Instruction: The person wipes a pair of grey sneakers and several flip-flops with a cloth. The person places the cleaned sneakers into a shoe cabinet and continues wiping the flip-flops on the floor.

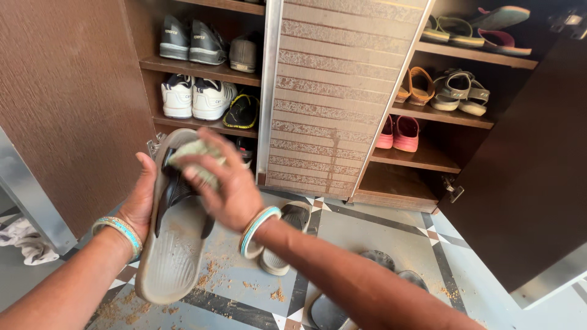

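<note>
Head view: left hand (142, 201) clamped on grey slipper (174, 244), held above tiled floor (367, 232) before shoe cabinet; right hand (223, 186) closed around cloth (197, 160). Slipper looks light, bendy; hold mid-edge.

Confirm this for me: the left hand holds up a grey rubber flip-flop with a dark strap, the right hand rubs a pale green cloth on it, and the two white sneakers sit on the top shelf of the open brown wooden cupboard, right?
Not quite. The head view shows the two white sneakers on the second shelf down; grey shoes fill the top one. The rest holds: the left hand holds up the grey rubber flip-flop, and the right hand rubs the pale green cloth on it.
</note>
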